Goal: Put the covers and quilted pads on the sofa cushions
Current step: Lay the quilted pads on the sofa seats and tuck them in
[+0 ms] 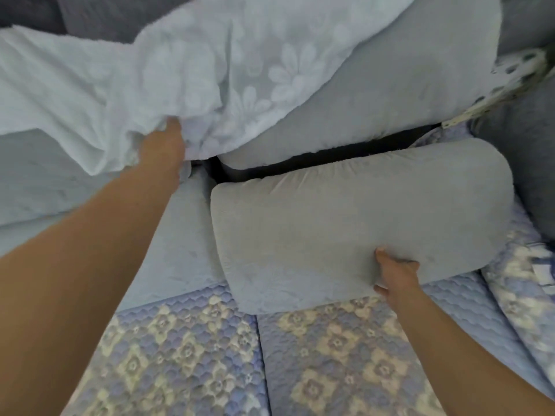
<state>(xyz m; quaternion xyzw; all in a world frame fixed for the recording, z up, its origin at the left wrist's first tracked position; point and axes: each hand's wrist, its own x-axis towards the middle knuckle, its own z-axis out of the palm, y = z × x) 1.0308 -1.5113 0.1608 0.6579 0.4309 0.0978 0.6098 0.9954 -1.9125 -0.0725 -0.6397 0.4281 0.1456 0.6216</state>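
While our left hand (163,142) grips the pale-blue flower-patterned fabric cover (186,76), our right hand (396,273) clasps the grey-blue oblong sofa cushion (345,217) over blue quilted floral pads (186,355).

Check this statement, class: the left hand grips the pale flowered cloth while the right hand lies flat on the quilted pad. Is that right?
Not quite. In the head view the right hand grips the grey cushion, not the quilted pad. The left hand does grip the pale flowered cloth.
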